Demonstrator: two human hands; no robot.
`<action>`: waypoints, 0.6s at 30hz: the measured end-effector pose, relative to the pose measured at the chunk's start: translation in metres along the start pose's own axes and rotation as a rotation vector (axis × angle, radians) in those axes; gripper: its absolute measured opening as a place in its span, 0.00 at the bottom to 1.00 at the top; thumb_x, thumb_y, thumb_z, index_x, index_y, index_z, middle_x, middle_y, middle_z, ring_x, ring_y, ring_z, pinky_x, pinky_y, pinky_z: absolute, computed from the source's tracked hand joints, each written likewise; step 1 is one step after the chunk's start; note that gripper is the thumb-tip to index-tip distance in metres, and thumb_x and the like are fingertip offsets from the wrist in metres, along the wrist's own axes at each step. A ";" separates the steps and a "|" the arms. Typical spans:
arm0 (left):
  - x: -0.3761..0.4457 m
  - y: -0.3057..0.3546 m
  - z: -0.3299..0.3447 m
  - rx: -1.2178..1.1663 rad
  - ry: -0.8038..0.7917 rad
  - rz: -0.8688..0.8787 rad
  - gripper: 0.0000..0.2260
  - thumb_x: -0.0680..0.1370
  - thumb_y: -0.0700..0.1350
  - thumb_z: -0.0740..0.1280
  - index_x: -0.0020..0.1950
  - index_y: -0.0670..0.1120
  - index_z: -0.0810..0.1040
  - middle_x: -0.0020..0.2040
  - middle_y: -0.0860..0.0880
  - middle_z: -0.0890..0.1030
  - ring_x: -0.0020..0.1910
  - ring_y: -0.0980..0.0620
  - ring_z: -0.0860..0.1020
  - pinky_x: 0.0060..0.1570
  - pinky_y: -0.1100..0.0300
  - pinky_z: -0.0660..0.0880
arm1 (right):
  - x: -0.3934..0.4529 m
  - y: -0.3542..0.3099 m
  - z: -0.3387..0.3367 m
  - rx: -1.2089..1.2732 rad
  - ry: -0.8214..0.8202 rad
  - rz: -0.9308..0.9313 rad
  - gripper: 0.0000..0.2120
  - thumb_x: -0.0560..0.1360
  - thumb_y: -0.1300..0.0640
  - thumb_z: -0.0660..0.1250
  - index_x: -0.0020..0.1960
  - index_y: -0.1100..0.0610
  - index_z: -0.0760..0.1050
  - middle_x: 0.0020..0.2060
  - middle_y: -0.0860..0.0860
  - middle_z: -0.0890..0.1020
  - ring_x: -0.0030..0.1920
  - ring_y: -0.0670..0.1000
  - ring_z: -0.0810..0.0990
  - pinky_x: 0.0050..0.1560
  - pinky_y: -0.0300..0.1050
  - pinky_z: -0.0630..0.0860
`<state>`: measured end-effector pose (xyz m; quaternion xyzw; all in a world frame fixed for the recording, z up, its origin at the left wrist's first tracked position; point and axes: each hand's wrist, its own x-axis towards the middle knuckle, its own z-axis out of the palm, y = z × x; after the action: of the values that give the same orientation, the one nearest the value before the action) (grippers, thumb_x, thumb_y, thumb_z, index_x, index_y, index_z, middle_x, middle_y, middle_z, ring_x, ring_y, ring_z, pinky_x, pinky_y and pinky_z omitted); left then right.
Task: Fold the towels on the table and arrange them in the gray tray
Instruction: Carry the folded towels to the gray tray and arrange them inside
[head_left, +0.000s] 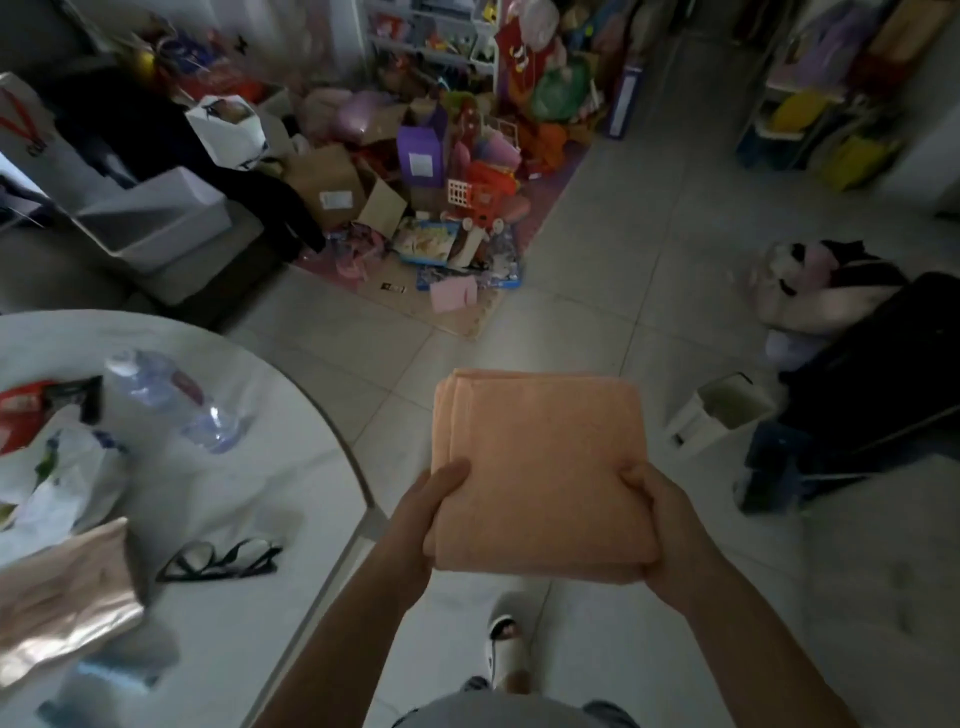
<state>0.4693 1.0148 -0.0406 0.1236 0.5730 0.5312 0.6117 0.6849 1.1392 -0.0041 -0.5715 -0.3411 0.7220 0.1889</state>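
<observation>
A folded peach towel is held flat in the air over the tiled floor, to the right of the round white table. My left hand grips its near left edge, thumb on top. My right hand grips its near right edge the same way. A gray tray stands on a low surface at the far left, beyond the table; its inside looks bare.
On the table lie a plastic water bottle, black glasses, a white plastic bag and a shiny bag. Toys and boxes clutter the floor ahead. A small white bin and a dark suitcase stand right.
</observation>
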 end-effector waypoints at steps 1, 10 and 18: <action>0.019 0.014 0.001 -0.016 0.003 0.002 0.34 0.69 0.62 0.73 0.68 0.42 0.76 0.59 0.41 0.84 0.57 0.43 0.83 0.51 0.52 0.79 | 0.019 -0.019 0.004 -0.005 -0.002 -0.002 0.10 0.75 0.50 0.64 0.47 0.52 0.83 0.41 0.53 0.88 0.42 0.56 0.85 0.46 0.52 0.78; 0.178 0.152 -0.034 -0.153 0.145 0.114 0.23 0.74 0.59 0.68 0.61 0.44 0.83 0.59 0.40 0.83 0.58 0.43 0.82 0.47 0.57 0.81 | 0.210 -0.173 0.107 -0.080 -0.230 -0.006 0.14 0.77 0.50 0.61 0.54 0.56 0.82 0.42 0.54 0.88 0.37 0.52 0.86 0.33 0.45 0.80; 0.283 0.285 -0.092 -0.311 0.358 0.171 0.27 0.75 0.60 0.65 0.67 0.44 0.76 0.59 0.42 0.84 0.59 0.44 0.82 0.51 0.53 0.80 | 0.372 -0.314 0.259 -0.310 -0.452 0.042 0.15 0.77 0.47 0.61 0.54 0.53 0.83 0.46 0.54 0.88 0.41 0.53 0.87 0.36 0.46 0.79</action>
<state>0.1848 1.3120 -0.0138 -0.0200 0.5712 0.6761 0.4650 0.2986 1.5326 -0.0108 -0.4250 -0.4691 0.7741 0.0033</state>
